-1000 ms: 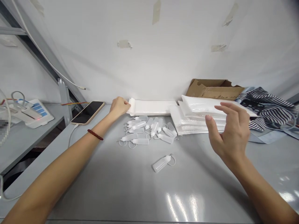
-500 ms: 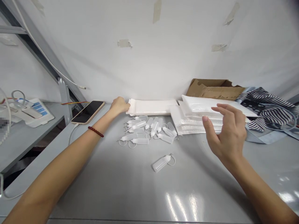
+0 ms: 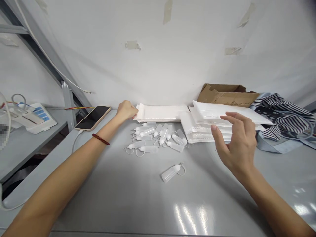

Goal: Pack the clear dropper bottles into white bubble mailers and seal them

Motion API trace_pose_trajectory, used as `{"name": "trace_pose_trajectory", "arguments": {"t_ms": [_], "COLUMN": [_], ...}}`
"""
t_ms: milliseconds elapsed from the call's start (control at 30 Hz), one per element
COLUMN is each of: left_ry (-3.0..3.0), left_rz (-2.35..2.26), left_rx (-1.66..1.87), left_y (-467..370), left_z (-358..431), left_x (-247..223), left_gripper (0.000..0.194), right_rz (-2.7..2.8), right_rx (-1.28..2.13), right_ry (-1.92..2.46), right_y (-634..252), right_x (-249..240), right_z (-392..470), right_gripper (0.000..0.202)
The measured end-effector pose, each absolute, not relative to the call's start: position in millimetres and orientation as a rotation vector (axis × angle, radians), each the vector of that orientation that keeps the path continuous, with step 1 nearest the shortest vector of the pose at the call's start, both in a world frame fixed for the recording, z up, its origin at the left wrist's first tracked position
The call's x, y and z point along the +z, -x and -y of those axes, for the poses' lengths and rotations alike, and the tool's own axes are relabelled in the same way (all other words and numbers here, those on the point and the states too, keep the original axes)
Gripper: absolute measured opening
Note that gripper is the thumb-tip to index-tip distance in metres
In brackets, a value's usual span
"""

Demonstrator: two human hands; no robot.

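My left hand (image 3: 126,110) is closed at the left end of a flat stack of white padded envelopes (image 3: 163,112) by the wall, its fingertips pinching the edge of the top one. My right hand (image 3: 238,141) hovers over the table with fingers apart and nothing in it. Beyond it lies a second pile of puffier white padded envelopes (image 3: 207,126). Several small translucent squeeze bottles (image 3: 148,149) with tethered caps lie heaped in front of the left stack. One more squeeze bottle (image 3: 170,173) lies alone nearer to me.
A phone (image 3: 93,118) on a cable lies left of my left hand. At the back right stand an open cardboard box (image 3: 229,95) and striped cloth (image 3: 281,112). A power strip (image 3: 37,118) sits on the lower surface at far left.
The left end of the top envelope is lifted slightly in my left hand. My right hand has shifted a little to the left, still open.
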State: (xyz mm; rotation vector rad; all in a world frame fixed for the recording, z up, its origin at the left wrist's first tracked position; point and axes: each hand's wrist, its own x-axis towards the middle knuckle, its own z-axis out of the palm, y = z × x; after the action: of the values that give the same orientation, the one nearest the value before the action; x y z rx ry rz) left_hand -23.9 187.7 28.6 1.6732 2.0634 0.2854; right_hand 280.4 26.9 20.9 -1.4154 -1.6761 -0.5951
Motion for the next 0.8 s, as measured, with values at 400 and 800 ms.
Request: {"name": "trace_pose_trajectory", "arguments": {"t_ms": [400, 800], "left_ry": [-1.502, -1.450], "left_rz": [-1.750, -1.853], "left_rx": [0.500, 0.924], "left_y": [-4, 90], "left_z": [-179, -147], "left_x": [28, 52], "left_gripper": [0.031, 0.032], "right_rz": [1.719, 1.723], "right_rx": [-0.576, -0.577], "right_ry": [1.379, 1.377], "right_y": [-277, -274], "right_x": [18, 19], "right_z": [-27, -25], "right_gripper": [0.032, 0.032]}}
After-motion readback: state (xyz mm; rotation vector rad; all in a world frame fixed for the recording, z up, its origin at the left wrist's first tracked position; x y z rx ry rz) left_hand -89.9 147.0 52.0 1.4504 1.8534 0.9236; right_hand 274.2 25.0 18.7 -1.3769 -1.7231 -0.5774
